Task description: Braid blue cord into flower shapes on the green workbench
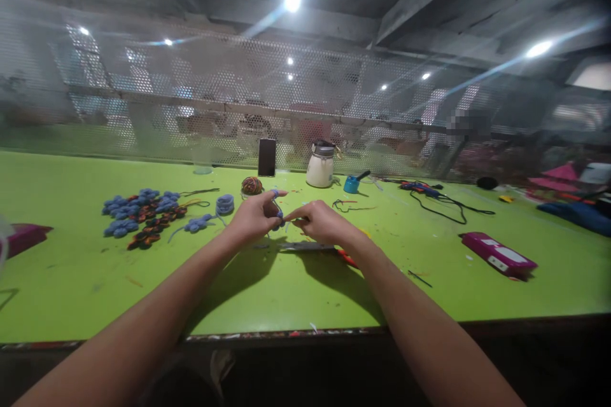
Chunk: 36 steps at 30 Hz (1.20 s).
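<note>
My left hand (258,215) pinches a small piece of blue yarn work (279,221), and a blue strand loops over its raised finger. My right hand (316,222) is closed, its index finger stretched to the blue work; whatever it grips is hidden. Beneath my right hand lie scissors (308,246) with orange handles partly covered by my forearm. Left of my hands are a roll of blue yarn (224,205) and a single blue yarn flower (198,223). Farther left, several blue yarn flowers (121,206) are heaped with dark orange-and-black ones (155,221).
Behind my hands stand a multicoloured yarn ball (252,186), a phone (266,158), a cream jug (320,168) and a blue pot (352,184). To the right are a corded tool (420,188) and a magenta power strip (499,254). A perforated screen (229,108) borders the green table (248,311).
</note>
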{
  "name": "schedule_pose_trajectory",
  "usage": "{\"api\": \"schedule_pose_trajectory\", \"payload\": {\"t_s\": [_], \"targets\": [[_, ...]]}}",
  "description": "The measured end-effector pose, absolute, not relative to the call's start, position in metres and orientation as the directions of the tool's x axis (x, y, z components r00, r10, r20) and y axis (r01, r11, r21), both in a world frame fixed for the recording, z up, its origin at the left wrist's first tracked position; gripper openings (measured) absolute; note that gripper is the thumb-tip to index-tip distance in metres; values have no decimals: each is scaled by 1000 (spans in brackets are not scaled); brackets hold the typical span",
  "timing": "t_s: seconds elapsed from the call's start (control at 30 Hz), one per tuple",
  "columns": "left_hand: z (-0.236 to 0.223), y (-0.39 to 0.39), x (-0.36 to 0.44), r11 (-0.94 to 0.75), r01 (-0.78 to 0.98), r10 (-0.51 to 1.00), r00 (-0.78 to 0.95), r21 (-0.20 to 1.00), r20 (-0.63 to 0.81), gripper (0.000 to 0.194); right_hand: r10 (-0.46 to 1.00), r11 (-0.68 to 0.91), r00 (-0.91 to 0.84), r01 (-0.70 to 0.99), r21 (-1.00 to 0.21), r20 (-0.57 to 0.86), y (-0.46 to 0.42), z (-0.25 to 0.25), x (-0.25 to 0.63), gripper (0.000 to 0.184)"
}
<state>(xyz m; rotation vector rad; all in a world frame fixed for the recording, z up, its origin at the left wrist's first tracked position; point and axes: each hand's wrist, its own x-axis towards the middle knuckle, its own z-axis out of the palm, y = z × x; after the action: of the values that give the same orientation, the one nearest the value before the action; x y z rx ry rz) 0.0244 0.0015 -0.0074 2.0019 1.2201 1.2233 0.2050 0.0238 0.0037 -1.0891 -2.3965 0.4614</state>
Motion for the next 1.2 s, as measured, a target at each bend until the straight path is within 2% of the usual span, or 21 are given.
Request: {"api": "schedule_pose_trajectory", "payload": {"t_s": [0.1,0.17,0.2,0.3,0.43,0.6,0.7,0.8,1.03,1.2], "targets": [[-8,0,25,-525,488,823,84,697,562,64,889,408,-405,496,-767,212,27,-7,192,31],[-8,0,26,-556,449,783,-2,700,623,69,941,241,-302,277,-930,154,26,-13,183,31],[-8,0,27,-568,406,773,-37,716,634,72,954,178,-269,142,-974,135,24,-15,179,32],[-7,2,29,-566,178,800,-119,805,588,81,954,109,-259,-161,-981,149,19,-19,171,37],[-2,1,28,-427,-223,904,-124,876,409,91,943,128,-262,-284,-950,205,15,-18,171,41],[1,-3,24,-232,-455,966,-7,860,257,79,892,323,-274,-170,-931,359,20,-14,177,41],[3,-4,23,-193,-481,969,44,855,243,79,829,486,-320,6,-874,459,24,-9,186,36],[5,-4,21,-201,-472,965,55,858,257,83,745,633,-397,169,-756,535,25,-2,197,32],[9,-5,18,-281,-421,951,1,862,310,93,614,773,-598,326,-544,515,22,11,211,36],[8,-3,15,-202,-459,971,21,865,238,80,624,763,-621,352,-542,474,20,15,213,35]]}}
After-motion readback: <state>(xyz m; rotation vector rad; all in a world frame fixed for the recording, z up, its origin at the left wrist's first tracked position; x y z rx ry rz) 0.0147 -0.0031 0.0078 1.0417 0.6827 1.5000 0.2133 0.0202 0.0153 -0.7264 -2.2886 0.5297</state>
